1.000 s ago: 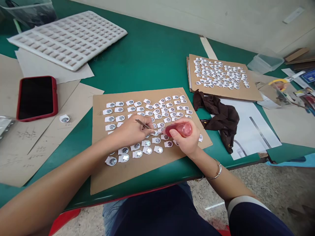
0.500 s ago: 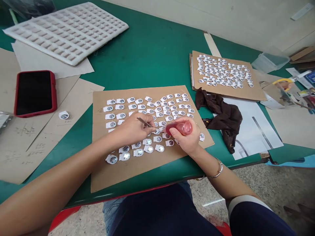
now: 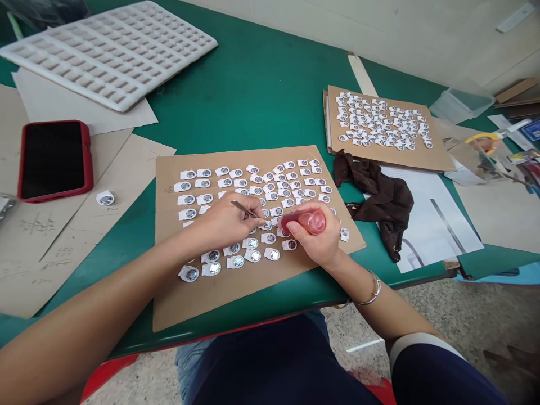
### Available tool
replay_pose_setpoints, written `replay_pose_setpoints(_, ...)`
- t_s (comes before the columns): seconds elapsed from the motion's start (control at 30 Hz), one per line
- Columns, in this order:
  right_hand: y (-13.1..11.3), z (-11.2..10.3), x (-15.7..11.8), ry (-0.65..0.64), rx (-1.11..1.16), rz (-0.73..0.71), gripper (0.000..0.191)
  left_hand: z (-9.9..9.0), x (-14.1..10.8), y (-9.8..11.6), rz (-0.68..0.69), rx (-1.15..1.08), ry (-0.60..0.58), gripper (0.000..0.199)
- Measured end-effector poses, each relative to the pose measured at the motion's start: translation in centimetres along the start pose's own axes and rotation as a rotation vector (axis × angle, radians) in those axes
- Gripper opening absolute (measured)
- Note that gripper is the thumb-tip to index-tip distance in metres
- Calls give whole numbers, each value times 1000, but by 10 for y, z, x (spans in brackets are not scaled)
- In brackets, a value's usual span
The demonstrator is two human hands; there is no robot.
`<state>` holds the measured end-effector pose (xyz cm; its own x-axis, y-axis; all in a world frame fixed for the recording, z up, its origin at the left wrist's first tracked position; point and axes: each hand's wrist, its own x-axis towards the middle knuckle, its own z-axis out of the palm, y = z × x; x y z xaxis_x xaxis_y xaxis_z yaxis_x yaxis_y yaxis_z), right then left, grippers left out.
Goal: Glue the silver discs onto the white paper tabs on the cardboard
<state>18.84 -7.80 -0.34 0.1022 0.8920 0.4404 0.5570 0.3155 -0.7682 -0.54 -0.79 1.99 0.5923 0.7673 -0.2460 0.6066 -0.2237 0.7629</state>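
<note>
My left hand (image 3: 236, 216) is closed on metal tweezers (image 3: 245, 210), their tips by a small round silver-and-white piece (image 3: 266, 225). Wrapped in my right hand (image 3: 317, 236) is a red squeeze bottle (image 3: 310, 221), tilted so its nozzle end points left at the same piece. Whether the nozzle touches it I cannot tell. Both hands rest over a brown cardboard sheet (image 3: 185, 306) covered with rows of such round pieces, each on a white paper tab. Some pieces are hidden beneath my hands.
A second cardboard (image 3: 439, 154) full of similar pieces lies back right, beside a dark brown cloth (image 3: 390, 194) and printed paper. At left are a phone in a red case (image 3: 54, 160) and a loose piece (image 3: 105, 197). A white gridded tray (image 3: 122, 98) lies behind; scissors (image 3: 485, 138) stand far right.
The view has shifted slightly, so everything sits a little further left. My hands keep nearly the same pose around the same piece, tweezers and bottle still held.
</note>
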Motion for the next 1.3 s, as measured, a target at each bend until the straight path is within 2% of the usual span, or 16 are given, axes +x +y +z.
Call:
replay_pose_setpoints(0.4, 0, 0, -1, -12, 23, -36, 27, -1, -1, 1, -4, 12, -19, 21)
replay_pose_setpoints(1.3, -1, 0, 0, -22, 63, 11, 24, 0, -2, 1, -18, -15, -4, 21)
